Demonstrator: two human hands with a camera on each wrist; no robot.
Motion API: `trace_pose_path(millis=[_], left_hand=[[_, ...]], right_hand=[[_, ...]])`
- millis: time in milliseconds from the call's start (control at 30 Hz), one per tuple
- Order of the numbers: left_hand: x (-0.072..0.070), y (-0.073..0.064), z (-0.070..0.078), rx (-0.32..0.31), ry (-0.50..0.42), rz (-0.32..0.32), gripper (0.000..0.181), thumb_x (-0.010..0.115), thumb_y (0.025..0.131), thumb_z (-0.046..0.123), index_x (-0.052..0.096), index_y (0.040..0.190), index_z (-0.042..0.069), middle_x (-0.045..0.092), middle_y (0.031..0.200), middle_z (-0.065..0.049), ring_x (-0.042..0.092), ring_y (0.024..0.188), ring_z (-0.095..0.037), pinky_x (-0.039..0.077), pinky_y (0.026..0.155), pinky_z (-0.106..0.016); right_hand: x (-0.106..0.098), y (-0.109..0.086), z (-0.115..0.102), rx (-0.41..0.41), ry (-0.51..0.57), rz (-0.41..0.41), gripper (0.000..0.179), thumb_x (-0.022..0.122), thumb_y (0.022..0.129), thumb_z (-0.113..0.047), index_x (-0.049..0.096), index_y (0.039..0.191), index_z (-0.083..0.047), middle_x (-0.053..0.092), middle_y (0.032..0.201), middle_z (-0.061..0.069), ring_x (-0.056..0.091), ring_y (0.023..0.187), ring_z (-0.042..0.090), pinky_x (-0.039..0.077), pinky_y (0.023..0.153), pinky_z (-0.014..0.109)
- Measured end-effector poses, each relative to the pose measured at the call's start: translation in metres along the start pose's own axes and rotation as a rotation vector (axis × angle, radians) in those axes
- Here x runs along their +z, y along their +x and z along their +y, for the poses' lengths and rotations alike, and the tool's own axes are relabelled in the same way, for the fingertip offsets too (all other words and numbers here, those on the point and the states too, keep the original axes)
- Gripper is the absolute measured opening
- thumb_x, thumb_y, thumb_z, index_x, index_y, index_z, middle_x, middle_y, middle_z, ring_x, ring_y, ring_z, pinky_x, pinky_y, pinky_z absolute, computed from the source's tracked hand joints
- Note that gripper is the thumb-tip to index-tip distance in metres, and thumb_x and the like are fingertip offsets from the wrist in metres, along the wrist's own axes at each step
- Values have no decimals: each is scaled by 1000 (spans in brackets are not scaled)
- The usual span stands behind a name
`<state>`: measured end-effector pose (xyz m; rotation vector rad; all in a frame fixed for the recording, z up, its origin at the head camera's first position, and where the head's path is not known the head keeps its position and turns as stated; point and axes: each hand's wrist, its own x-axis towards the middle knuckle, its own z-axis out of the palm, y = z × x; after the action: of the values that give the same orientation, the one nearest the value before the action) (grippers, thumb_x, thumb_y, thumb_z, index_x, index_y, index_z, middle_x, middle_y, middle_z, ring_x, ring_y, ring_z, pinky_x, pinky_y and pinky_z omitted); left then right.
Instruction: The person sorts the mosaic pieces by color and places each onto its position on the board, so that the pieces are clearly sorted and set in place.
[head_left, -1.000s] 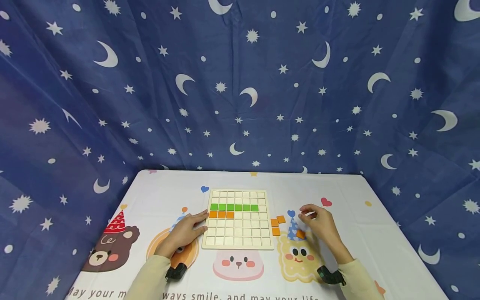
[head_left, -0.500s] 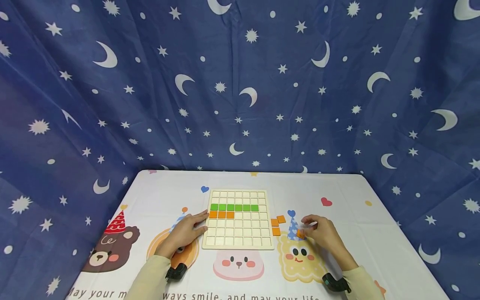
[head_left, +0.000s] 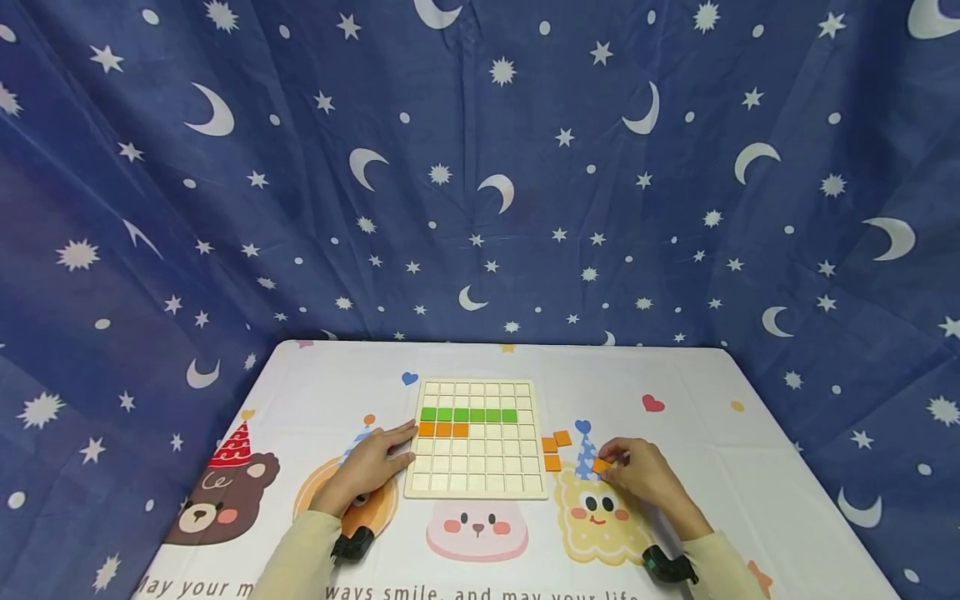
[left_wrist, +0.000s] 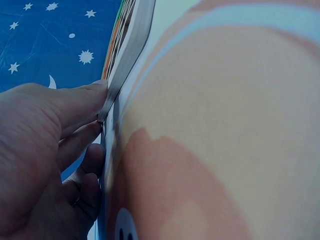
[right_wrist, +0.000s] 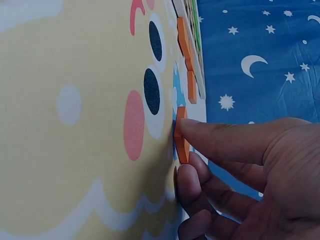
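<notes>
A pale square board (head_left: 476, 490) with a grid of cells lies mid-table. A row of several green tiles (head_left: 477, 416) and, below it, three orange tiles (head_left: 444, 430) sit in its cells. My left hand (head_left: 369, 463) rests at the board's left edge, fingertips touching the rim; its lower fingers bend slightly in the left wrist view. Right of the board, my right hand (head_left: 643, 472) pinches a single orange tile (right_wrist: 182, 135) between thumb and fingers, low over the printed party hat. The tile looks slightly tilted in the right wrist view, and its contact with the cloth cannot be told.
Three loose orange tiles (head_left: 552, 462) lie close to the board's right edge. A white tablecloth (head_left: 697, 417) with printed cartoon animals covers the table. Behind and beside it hangs a blue curtain (head_left: 480, 167) with moons and stars.
My right hand has lowered toward the tabletop and taken the lone orange tile between its thumb and fingers. The left hand and the board have stayed in place.
</notes>
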<state>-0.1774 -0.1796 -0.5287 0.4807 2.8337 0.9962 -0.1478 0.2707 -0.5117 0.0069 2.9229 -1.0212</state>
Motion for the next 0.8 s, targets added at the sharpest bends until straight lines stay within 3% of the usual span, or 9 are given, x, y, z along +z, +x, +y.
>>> trace_pose_path(millis=[367, 800], left_hand=[[0, 0, 0, 2, 10, 4, 51, 67, 94, 27, 55, 141, 15, 46, 153, 2, 53, 126, -32, 44, 103, -49], [0, -1, 0, 8, -2, -4, 51, 66, 95, 26, 54, 142, 14, 45, 154, 0, 48, 133, -37, 41, 107, -52]], right_hand=[[2, 5, 1, -23, 12, 0, 18, 82, 74, -6, 69, 85, -11, 57, 73, -2, 50, 67, 12, 40, 59, 21], [1, 16, -8, -10, 51, 37, 12, 78, 81, -7, 70, 88, -12, 66, 77, -1, 55, 71, 12, 45, 64, 22]])
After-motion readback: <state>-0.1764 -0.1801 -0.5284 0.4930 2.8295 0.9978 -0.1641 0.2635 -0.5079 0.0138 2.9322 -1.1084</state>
